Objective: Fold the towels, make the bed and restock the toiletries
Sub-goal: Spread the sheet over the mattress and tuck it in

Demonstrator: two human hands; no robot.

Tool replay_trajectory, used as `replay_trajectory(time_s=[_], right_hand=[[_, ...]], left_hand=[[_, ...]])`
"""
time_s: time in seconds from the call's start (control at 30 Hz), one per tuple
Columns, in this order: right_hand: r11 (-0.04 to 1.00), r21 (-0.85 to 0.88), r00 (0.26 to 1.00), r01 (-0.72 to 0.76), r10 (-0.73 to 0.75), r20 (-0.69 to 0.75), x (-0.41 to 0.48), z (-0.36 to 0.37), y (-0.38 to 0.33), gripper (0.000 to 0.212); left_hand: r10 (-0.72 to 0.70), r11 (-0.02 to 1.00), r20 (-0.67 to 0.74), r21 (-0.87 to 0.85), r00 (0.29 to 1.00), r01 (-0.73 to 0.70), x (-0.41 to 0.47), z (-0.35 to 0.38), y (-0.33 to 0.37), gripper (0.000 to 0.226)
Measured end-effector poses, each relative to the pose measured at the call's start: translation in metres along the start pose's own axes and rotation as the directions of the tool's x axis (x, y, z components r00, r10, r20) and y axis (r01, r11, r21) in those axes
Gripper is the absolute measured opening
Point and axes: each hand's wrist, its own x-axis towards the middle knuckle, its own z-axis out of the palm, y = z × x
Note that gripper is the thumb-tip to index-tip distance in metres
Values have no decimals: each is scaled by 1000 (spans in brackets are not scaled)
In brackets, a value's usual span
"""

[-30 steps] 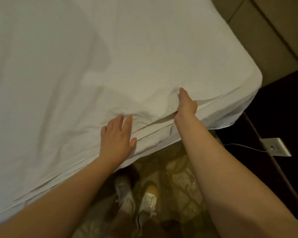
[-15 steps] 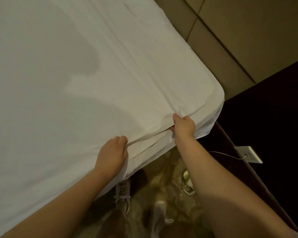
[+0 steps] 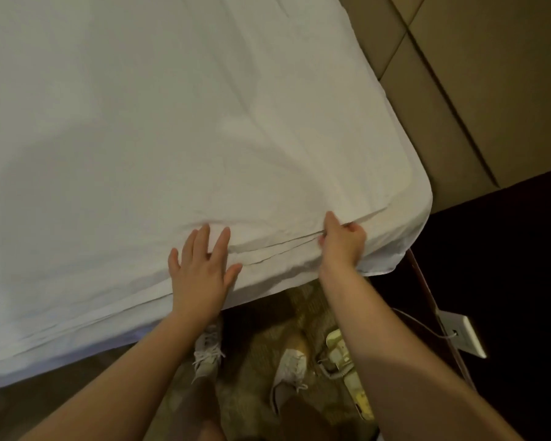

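Pressing sheet (image 3: 204, 122) down at bed's (image 3: 77, 351) near edge with spread left hand (image 3: 201, 272), gripping its fold by the corner with right hand (image 3: 342, 241); bed unfinished, towels and toiletries unseen.

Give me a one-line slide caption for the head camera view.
Head view: left hand flat on the white sheet, right hand pinching its edge near the corner.

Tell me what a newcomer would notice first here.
The white sheet fills most of the view, covering the bed to its rounded corner at right. At the near edge the left hand lies flat on it, fingers spread, while the right hand grips a fold by the corner. Below, white shoes stand on patterned carpet.
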Motion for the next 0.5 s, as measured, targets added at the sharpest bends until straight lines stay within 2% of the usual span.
replay_trajectory(time_s=[0.1, 0.17, 0.23, 0.3, 0.4, 0.5], right_hand=[[957, 114, 950, -266, 241, 198, -22, 14, 4, 43], [944, 93, 910, -318, 276, 309, -28, 24, -2, 37], [965, 75, 921, -250, 213, 328, -32, 27, -5, 36], [986, 91, 956, -140, 111, 272, -34, 21, -7, 40], [998, 63, 977, -32, 18, 210, -33, 4, -5, 42], [999, 27, 983, -38, 32, 182, -24, 0, -11, 40]], left_hand=[[-22, 1000, -6, -22, 1000, 21, 2, -8, 0, 58], [-18, 1000, -6, -7, 1000, 18, 5, -13, -1, 61], [-23, 1000, 11, 5, 1000, 23, 6, -15, 5, 68], [6, 1000, -26, -13, 1000, -7, 8, -16, 19, 72], [-8, 995, -124, -104, 992, -5, 11, -23, 16, 55], [-121, 974, -193, -215, 974, 78, 1, -27, -25, 34]])
